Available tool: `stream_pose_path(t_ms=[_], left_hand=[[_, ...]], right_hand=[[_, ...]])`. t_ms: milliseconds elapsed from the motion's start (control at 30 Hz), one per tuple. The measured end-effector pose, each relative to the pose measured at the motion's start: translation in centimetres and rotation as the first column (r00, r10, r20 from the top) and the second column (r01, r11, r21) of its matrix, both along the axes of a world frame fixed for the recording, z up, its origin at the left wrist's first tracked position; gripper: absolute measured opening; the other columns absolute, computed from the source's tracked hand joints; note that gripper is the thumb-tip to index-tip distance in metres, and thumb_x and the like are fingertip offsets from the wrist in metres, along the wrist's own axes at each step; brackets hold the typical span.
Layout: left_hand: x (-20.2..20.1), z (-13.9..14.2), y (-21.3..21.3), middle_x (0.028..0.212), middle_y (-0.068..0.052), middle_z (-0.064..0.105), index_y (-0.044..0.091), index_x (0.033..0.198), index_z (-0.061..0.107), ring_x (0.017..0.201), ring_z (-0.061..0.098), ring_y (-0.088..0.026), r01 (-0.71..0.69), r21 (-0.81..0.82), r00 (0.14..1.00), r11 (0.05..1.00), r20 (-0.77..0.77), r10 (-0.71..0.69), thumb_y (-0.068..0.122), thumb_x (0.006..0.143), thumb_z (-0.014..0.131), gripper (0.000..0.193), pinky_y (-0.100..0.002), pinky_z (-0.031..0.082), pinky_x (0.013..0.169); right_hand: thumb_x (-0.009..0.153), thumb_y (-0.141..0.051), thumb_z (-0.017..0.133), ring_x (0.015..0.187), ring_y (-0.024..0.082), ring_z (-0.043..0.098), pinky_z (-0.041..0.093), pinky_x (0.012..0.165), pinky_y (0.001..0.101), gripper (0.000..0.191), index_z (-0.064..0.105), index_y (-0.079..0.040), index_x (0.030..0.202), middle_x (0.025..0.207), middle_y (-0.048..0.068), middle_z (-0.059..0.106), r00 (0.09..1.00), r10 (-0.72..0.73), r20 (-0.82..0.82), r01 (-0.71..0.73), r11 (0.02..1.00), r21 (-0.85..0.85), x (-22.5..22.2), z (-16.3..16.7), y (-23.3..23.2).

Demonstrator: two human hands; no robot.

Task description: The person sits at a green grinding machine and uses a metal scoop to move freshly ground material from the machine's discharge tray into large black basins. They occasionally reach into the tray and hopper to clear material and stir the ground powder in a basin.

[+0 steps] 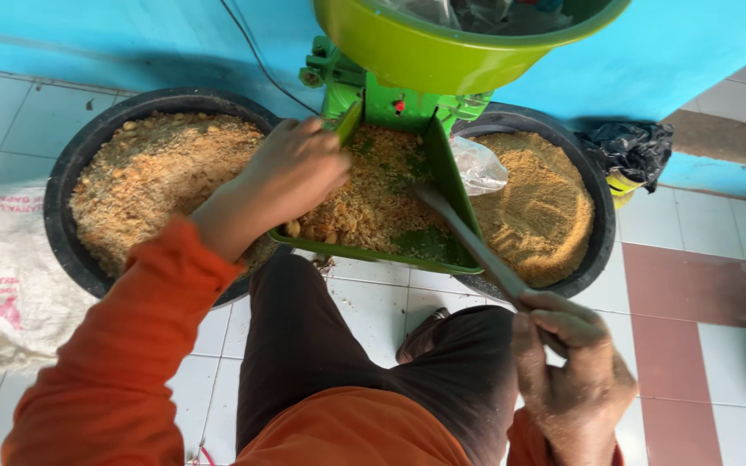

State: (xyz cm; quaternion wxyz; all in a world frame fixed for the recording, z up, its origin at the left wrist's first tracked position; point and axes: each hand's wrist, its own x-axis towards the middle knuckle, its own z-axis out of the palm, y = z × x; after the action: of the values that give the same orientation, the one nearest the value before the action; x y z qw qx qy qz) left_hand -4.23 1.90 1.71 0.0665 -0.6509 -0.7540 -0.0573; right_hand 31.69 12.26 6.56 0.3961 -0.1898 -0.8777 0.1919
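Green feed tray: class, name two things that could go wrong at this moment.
1. The left hand lies in the crumbs on the green feed tray, close to the machine's inlet; fingers might get caught.
2. The right hand holds a long stick over the tray's low lip; crumbs may spill onto the tiled floor.

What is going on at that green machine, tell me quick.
A person in orange sleeves sits at a green machine with a green bowl-shaped hopper on top. The left hand presses into coarse brown crumbs on the machine's green tray. The right hand holds a long grey stick whose tip reaches into the tray. A black tub of coarse crumbs stands on the left, another black tub of finer meal on the right.
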Motion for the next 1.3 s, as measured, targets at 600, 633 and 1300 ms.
stream_pose_path(t_ms=[600,633,1300], left_hand=[[-2.6,-8.3,17.4,0.068,-0.003,0.071,0.014,0.062,0.069,0.063,0.067,-0.019,0.469,-0.219,0.546,0.855,-0.69,-0.476,0.018,0.074,0.07,0.013,-0.036,0.049,0.055],[-2.6,-8.3,17.6,0.067,-0.002,0.071,0.015,0.061,0.068,0.065,0.068,-0.019,0.49,-0.235,0.537,0.839,-0.677,-0.503,0.018,0.074,0.071,0.014,-0.036,0.05,0.057],[-2.9,-3.1,6.7,0.067,-0.004,0.068,0.01,0.09,0.072,0.055,0.064,-0.014,0.151,-0.092,0.959,0.984,-0.228,-0.168,0.01,0.093,0.065,0.008,-0.034,0.055,0.053]], right_hand=[[0.086,-0.005,0.079,0.083,0.02,0.078,0.063,0.069,0.0296,0.026,0.056,-0.006,0.098,0.098,0.014,0.076,0.994,-0.03,-0.101,0.026,0.999,-0.043,3.0,-2.2,-0.7],[0.085,-0.006,0.079,0.082,0.019,0.079,0.063,0.069,0.0293,0.026,0.056,-0.006,0.098,0.098,0.014,0.076,0.995,-0.031,-0.096,0.024,0.997,-0.068,3.2,-2.3,-0.6],[0.089,-0.001,0.078,0.087,0.027,0.076,0.061,0.072,0.0329,0.029,0.054,-0.001,0.106,0.107,0.017,0.073,0.994,0.06,-0.087,-0.053,0.995,0.081,0.7,-2.9,1.2]])
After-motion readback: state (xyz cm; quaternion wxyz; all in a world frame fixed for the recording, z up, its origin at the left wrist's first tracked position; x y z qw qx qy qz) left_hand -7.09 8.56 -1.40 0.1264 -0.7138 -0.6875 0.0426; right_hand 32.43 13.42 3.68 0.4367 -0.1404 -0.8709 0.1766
